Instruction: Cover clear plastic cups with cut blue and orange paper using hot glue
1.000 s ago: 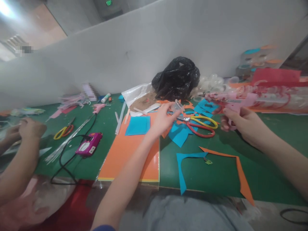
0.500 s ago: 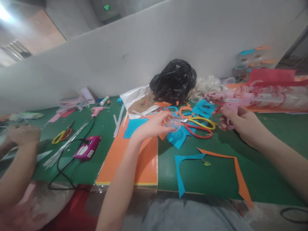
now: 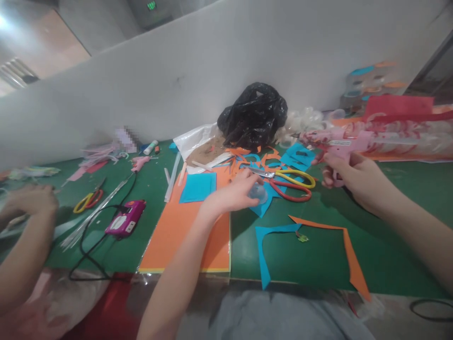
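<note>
While the head view is covering the whole bench, your left hand (image 3: pixel 241 192) is closing its thumb and fingers around a clear plastic cup (image 3: pixel 260 193) at the centre of the frame. Your fingers are hiding part of its rim, and its clear wall is blending into the blue scraps (image 3: pixel 264 208) behind it. Your right hand (image 3: pixel 345 171), right of centre, is wrapping round the handle of a pink glue gun (image 3: pixel 348 141); its nozzle is pointing left, and its back end is blurring into the clear, red-marked pieces (image 3: pixel 399 130) behind. The right edge is cutting off your right forearm. At the far left, a co-worker's hands (image 3: pixel 33 200) are overlapping, so you are not making out what they are holding.

Counting, you are seeing two pairs of scissors: one (image 3: pixel 295 183) just right of your cup, one (image 3: pixel 89 199) at left. Two glue guns are showing, the second (image 3: pixel 140 163) lying left of centre. One black bag (image 3: pixel 255 115) is sitting at upper centre, and one purple box (image 3: pixel 126 218) at lower left.
</note>
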The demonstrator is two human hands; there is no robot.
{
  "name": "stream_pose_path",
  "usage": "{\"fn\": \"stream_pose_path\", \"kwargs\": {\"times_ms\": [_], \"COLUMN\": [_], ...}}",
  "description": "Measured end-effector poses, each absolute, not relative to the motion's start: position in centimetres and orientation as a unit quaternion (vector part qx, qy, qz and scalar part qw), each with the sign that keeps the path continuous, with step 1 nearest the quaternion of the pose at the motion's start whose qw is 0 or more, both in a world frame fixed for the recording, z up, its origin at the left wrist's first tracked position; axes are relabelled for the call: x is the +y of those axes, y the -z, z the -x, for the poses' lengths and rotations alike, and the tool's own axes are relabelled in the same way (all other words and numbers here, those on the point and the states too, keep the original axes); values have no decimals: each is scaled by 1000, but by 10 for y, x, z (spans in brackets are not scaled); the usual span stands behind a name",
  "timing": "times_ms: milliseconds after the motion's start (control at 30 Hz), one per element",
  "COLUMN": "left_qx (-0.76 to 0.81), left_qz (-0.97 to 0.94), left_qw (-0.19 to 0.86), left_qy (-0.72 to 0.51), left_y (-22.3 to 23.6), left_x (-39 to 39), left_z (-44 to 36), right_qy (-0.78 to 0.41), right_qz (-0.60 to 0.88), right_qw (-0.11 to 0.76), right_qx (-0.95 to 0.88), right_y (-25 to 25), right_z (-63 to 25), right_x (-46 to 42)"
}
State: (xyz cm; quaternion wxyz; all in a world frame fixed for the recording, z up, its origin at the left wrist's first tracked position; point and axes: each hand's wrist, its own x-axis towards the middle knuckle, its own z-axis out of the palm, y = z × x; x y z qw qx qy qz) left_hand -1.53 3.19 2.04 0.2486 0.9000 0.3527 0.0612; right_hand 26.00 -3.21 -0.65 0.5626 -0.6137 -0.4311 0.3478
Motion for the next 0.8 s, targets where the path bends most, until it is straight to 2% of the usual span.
{"fn": "stream_pose_path", "kwargs": {"times_ms": [200,667,800], "left_qx": [363,365,364], "left_qz": [-901,-892,-893], "left_qw": [236,265,264], "left_qy": [30,31,23], "left_y": [-23,-21,-19], "left_x": [31,32,33], "left_z": [10,8,8], "right_qy": [-345,-344,-317], "right_qz": [608,608,638], "right_qw": [568,562,534], "right_qx": [-434,-442,-455], "right_y": [5,2,3], "right_z": [-259,-256,-262], "right_x": [-34,-33,-31]}}
